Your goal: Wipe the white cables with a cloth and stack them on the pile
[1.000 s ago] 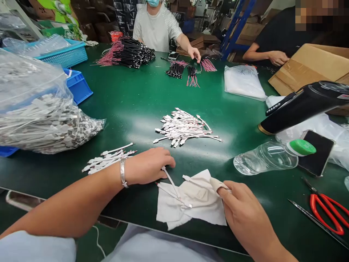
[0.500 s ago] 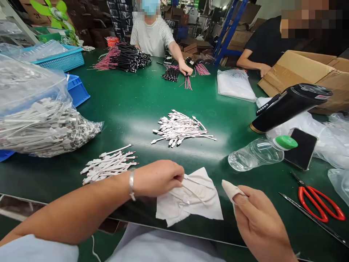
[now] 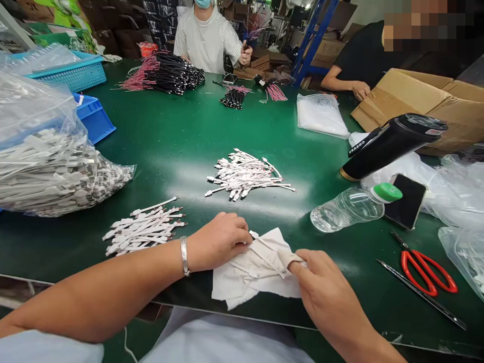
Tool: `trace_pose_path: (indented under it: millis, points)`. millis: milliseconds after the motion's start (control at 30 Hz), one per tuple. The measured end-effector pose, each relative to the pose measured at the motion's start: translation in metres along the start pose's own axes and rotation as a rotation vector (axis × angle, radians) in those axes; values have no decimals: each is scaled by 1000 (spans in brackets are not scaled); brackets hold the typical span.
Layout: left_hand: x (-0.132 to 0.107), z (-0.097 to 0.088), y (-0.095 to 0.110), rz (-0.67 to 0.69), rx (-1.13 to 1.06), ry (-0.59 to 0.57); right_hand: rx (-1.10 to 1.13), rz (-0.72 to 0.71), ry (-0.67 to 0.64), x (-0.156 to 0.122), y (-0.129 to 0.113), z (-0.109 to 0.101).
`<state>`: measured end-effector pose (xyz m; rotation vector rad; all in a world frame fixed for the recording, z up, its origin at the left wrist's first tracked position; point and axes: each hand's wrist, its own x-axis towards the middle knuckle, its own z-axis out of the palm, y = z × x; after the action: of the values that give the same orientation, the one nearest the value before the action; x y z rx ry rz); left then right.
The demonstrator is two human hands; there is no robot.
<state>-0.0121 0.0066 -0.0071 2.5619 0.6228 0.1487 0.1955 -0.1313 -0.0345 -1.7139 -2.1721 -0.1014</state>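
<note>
My left hand, wearing a silver bracelet, pinches the end of a short white cable above a white cloth spread near the table's front edge. My right hand is closed on a small off-white rag, wrapped about its fingertips. The rag touches the cable or lies just over it; I cannot tell which. Other white pieces on the cloth are partly covered. Left of my wrist lies a loose pile of white cables. A second white cable pile lies farther out.
To the right are a water bottle, a black tumbler, a phone, red-handled scissors and tweezers. A bag of white cables fills the left. Two people sit across the green table, near black cable bundles.
My right hand has moved left with the rag, from beside the cloth onto it. My left hand stays by the cable. Across the table, a person's hand has lifted a bundle of wires.
</note>
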Motion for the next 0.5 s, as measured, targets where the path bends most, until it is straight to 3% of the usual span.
trace_pose_path:
  millis: [267,500]
  points:
    - [10,15,-8,59,-4,29,-27,-203,-54,28,-19,19]
    - [13,12,-6,62,24,-6,-200,-276,-60,-10,-4,-3]
